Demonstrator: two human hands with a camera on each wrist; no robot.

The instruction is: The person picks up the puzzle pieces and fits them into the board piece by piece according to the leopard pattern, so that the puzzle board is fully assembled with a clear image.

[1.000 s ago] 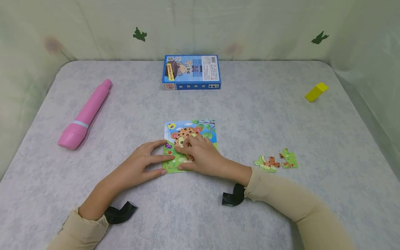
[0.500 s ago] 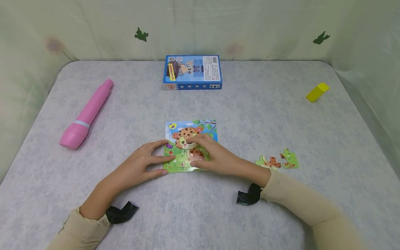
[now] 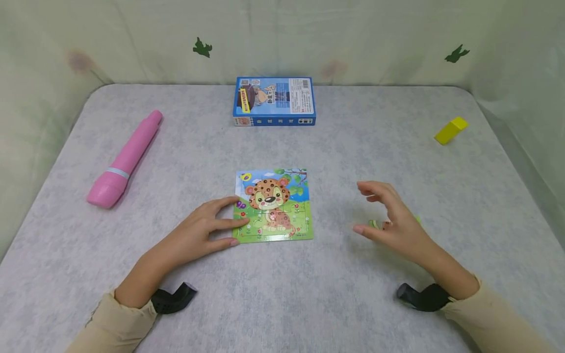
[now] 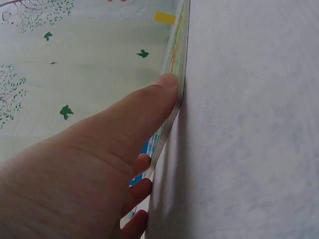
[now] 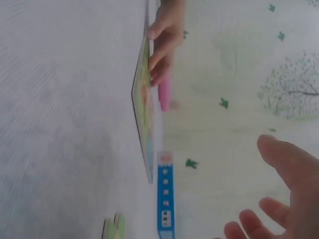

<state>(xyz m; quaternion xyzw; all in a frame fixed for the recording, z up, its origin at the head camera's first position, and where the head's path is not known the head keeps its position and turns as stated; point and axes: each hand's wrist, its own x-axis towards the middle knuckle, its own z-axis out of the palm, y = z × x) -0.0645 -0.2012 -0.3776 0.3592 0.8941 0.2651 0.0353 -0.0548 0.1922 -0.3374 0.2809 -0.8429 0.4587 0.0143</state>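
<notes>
A square leopard jigsaw puzzle [image 3: 282, 201] lies flat in the middle of the table. My left hand [image 3: 196, 228] rests along its left side, fingers spread and their tips on the border. In the left wrist view the thumb [image 4: 154, 102] touches the puzzle's edge. My right hand [image 3: 403, 230] hovers to the right of the puzzle with nothing held, its thumb and fingers apart. Loose puzzle pieces [image 5: 113, 228] lie on the table there; the right hand mostly hides them in the head view, where a bit of one piece [image 3: 374, 224] shows by the thumb.
A blue box [image 3: 274, 100] lies at the back of the table. Off to the left is a pink flashlight-shaped object [image 3: 128, 157]. A yellow block [image 3: 451, 130] stands at the far right. Pale fabric [image 3: 375, 39] hangs behind the table.
My right hand has lifted off the puzzle and moved right, over the loose pieces, uncovering the leopard picture. The left hand has stayed at the puzzle's left side.
</notes>
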